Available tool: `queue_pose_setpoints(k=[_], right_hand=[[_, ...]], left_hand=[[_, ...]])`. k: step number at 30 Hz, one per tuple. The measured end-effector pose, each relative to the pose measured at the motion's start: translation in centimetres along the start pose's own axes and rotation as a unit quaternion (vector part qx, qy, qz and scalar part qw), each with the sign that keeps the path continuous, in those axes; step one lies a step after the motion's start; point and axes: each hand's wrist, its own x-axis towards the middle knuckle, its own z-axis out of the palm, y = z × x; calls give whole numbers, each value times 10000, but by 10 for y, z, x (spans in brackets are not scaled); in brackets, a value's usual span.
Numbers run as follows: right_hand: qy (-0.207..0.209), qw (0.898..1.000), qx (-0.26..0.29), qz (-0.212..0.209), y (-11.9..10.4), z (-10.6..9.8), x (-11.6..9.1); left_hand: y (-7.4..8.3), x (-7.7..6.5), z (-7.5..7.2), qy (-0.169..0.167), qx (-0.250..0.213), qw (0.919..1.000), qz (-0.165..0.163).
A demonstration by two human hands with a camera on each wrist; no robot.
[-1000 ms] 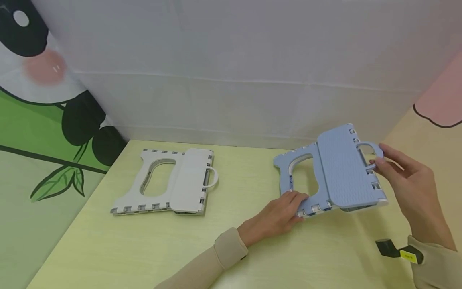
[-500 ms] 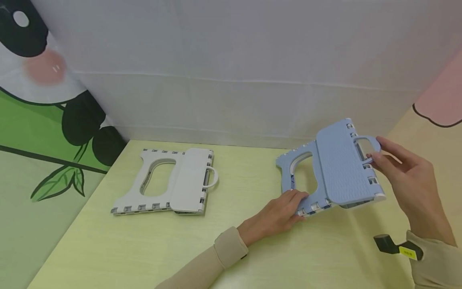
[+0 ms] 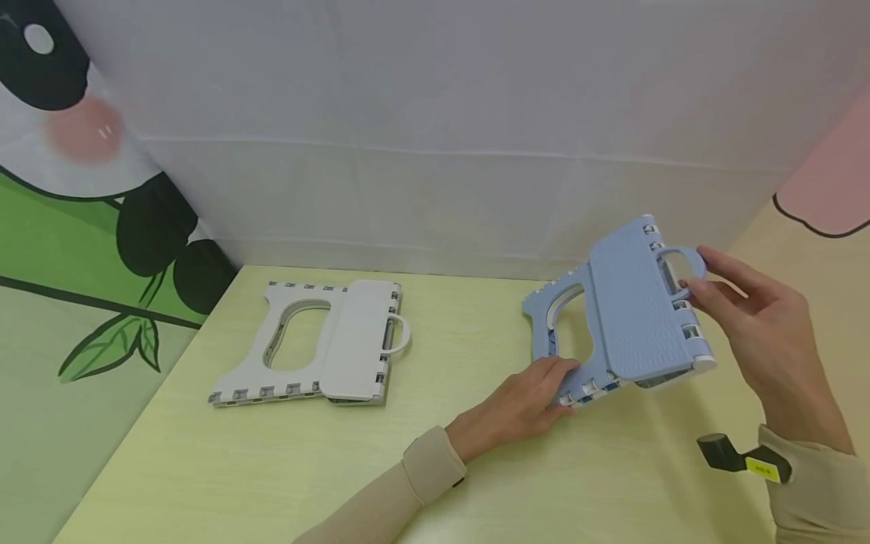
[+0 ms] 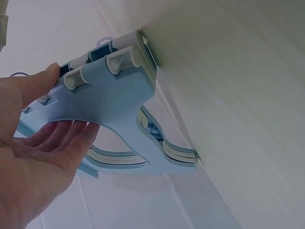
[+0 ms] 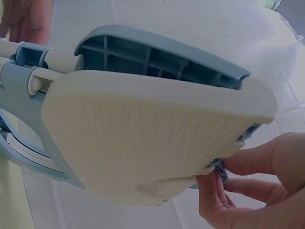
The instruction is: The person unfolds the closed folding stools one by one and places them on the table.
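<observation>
A blue folding step stool (image 3: pixel 635 302), folded flat, is held tilted over the right part of the table, its handle end raised. My left hand (image 3: pixel 519 400) grips its near leg edge; in the left wrist view the fingers (image 4: pixel 71 140) curl into the leg opening and the thumb lies over the hinged side. With thumb and fingers my right hand (image 3: pixel 764 325) pinches the small loop handle (image 3: pixel 693 264). The right wrist view shows the stool's white underside (image 5: pixel 128 138). A white folding stool (image 3: pixel 353 340), also folded, lies flat on the table at left, its loop handle pointing right.
The pale yellow-green table (image 3: pixel 272 468) meets a white cloth backdrop (image 3: pixel 435 204) behind the stools. Cartoon-printed panels (image 3: pixel 102 317) flank it on the left and right. A black device with a yellow label (image 3: pixel 757 465) is at the right cuff.
The blue stool's handle end has risen and shifted slightly left, with my right hand moving along. My left hand keeps its grip in nearly the same spot. The white stool stays put.
</observation>
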Motion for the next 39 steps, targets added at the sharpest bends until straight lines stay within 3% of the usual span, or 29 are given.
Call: queue_pose_setpoints(k=[14, 25, 33, 39], right_hand=[[-94, 9993, -198, -296, -11, 13, 2], [-128, 9982, -388, -439, -17, 21, 3], [-100, 9935, -904, -680, -20, 28, 4], [-192, 9950, -654, -736, -23, 32, 4]], left_hand=[[0, 3, -1, 42, -261, 9997, 11], [-1, 4, 0, -160, -478, 9986, -141], [-2, 5, 0, -168, -768, 9968, -135], [-2, 6, -1, -206, -967, 9950, -142]])
